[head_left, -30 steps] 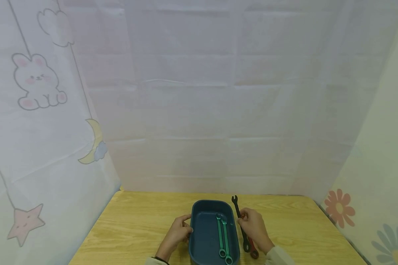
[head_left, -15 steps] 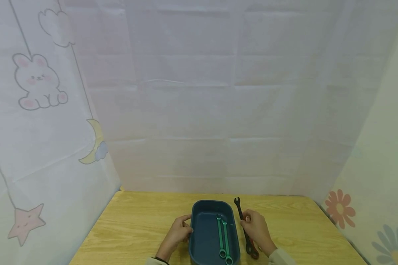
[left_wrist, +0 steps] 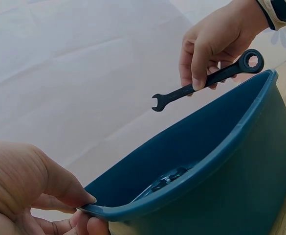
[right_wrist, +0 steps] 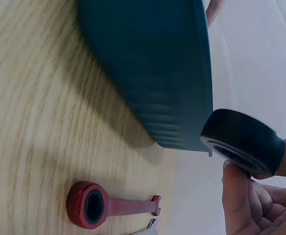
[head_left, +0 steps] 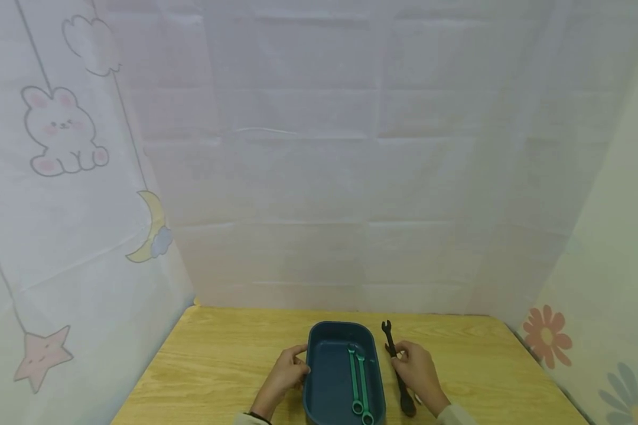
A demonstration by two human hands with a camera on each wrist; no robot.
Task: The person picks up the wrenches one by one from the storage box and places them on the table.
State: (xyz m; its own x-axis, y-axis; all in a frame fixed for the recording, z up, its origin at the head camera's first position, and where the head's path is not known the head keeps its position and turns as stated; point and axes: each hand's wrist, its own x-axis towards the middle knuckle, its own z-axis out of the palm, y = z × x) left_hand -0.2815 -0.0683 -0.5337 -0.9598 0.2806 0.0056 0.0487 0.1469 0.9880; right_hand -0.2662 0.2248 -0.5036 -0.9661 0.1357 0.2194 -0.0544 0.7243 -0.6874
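My left hand (head_left: 285, 373) pinches the left rim of a deep blue plastic bin (left_wrist: 240, 181), thumb on top and fingers below. Two green combination wrenches, one long (head_left: 354, 378) and another beside it (head_left: 364, 389), lie lengthwise along the bin's right side. Right of the bin, my right hand (head_left: 417, 367) holds a black combination wrench (left_wrist: 179, 93) by its shaft, raised off the table. Its open end points away from me and its ring end (right_wrist: 243, 142) toward me. Below it a red ratcheting wrench (right_wrist: 133, 207) lies on the table.
The wood-grain table (head_left: 207, 366) extends to both sides of the bin. Pale printed sheets (head_left: 319, 177) hang behind and at the sides. A thin metal piece (right_wrist: 147, 227) lies beside the red wrench.
My right hand has moved slightly right and toward me with the black wrench, which now covers the red one in the head view. The left hand and bin stay almost still.
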